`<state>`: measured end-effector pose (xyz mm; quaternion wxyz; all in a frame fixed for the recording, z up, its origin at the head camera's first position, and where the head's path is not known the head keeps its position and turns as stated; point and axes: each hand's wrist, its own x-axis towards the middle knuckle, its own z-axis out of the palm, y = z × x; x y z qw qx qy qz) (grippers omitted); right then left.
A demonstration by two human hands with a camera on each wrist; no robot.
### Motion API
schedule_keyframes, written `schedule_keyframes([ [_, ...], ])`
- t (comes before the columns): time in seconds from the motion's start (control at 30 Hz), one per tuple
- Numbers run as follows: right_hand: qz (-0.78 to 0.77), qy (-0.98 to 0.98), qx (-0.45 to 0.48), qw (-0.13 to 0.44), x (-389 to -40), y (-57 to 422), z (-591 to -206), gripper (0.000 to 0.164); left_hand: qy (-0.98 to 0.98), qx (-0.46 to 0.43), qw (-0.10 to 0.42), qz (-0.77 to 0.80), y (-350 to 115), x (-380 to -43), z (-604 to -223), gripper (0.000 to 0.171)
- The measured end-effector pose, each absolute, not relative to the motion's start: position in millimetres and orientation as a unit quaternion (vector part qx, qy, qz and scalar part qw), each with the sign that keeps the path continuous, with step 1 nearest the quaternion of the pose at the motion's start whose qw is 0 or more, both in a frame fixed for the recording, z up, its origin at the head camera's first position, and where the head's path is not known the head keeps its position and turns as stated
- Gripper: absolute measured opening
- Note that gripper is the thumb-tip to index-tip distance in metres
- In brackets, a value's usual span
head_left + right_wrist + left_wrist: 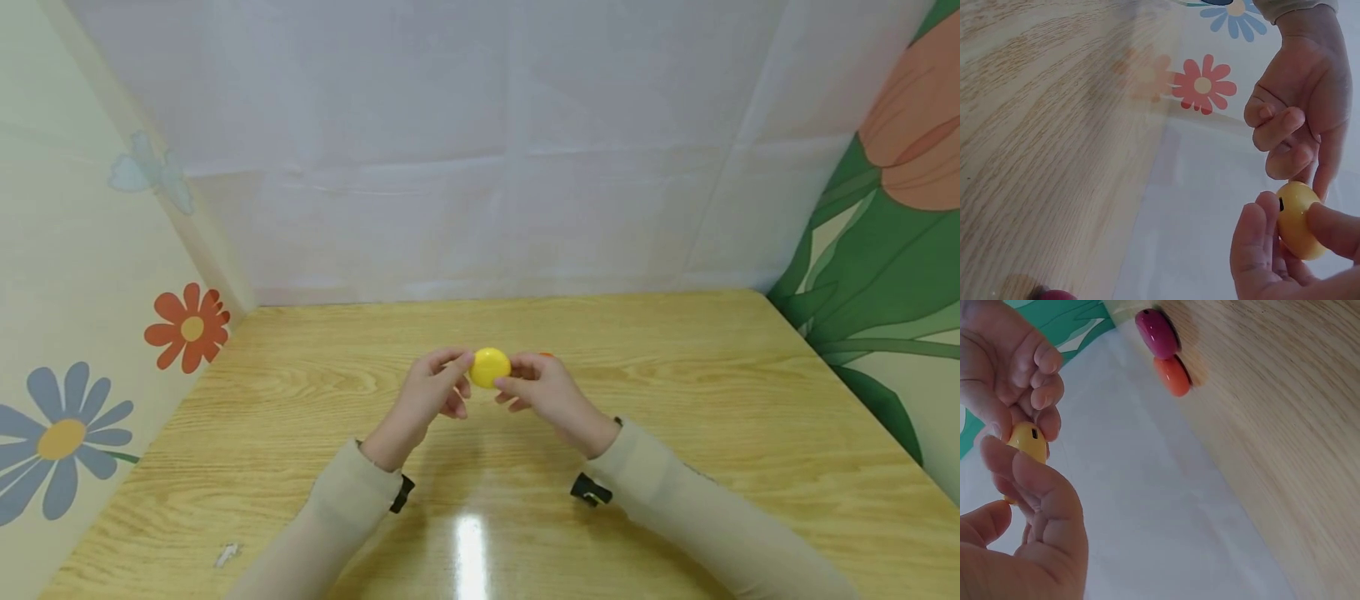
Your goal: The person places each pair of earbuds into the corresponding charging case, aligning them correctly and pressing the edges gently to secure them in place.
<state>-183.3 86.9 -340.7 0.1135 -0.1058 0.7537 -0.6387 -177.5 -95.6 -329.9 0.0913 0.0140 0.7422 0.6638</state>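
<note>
A glossy yellow rounded piece [490, 368], disc-like from above, is held up between both hands over the table. My left hand [435, 387] pinches its left edge between thumb and fingers. On the other edge, my right hand [543, 390] pinches it with the thumb in front. The right wrist view shows the yellow piece [1299, 220] as a plump oval with a small dark slot in its side. That slot also faces the camera on the yellow piece [1029, 440] in the left wrist view, where fingers cover much of it.
A magenta rounded piece [1157, 333] and an orange one [1173, 376] lie together on the wooden table [300, 417]. In the head view, the orange piece [547, 355] peeks out behind the right hand. A white sheet [450, 167] hangs at the back, with flower-printed walls on both sides.
</note>
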Motion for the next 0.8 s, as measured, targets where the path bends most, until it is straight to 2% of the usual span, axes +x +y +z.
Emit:
schedule_keyframes([
  [0.23, -0.659, 0.732, -0.116, 0.125, -184, 92, -337, 0.029, 0.762, 0.032, 0.079, 0.641, -92, -179, -333, 0.038],
  [0.53, -0.674, 0.719, -0.103, 0.138, -191, 102, -336, 0.043, 0.766, 0.069, 0.093, 0.632, -85, -181, -332, 0.046],
  [0.8, -0.684, 0.705, -0.116, 0.149, -196, 112, -338, 0.048, 0.756, 0.053, 0.100, 0.645, -83, -192, -337, 0.047],
])
